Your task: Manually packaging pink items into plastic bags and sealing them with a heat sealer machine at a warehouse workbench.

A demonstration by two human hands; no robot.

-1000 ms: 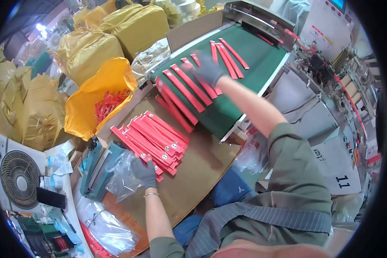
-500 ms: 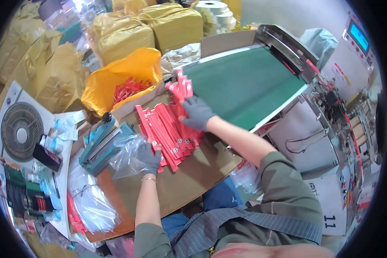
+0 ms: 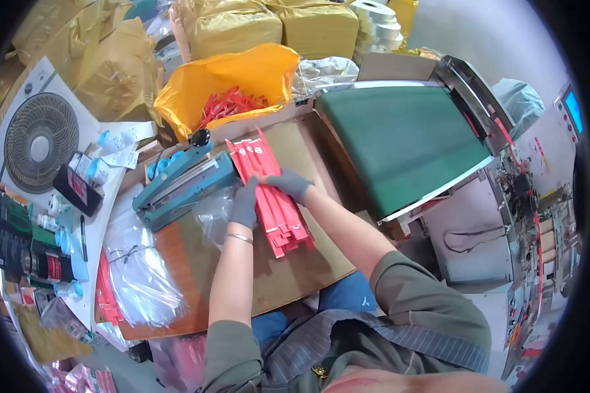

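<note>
A bundle of long, narrow red paper sleeves [image 3: 280, 219] stands between my two hands above the brown work board [image 3: 321, 252]. My left hand [image 3: 244, 204], in a grey glove, grips the bundle along its left side. From the right, my gloved right hand [image 3: 291, 184] closes around it, with the thumbs near each other on the front. The sleeves are roughly lined up, though their lower ends are uneven. Beside my left hand lies a crumpled clear plastic bag [image 3: 211, 215]; whether the fingers touch it is hidden.
A teal bag sealer [image 3: 187, 190] stands left of the bundle, near a stack of clear bags [image 3: 137, 278]. A yellow sack [image 3: 177, 98] with loose red pieces is behind. To the right runs a green conveyor belt [image 3: 400, 137]. A fan [image 3: 42, 141] sits far left.
The spread pile of red sleeves is now gathered into one bundle between both hands. My right hand has moved back from the conveyor's edge, and the view has shifted.
</note>
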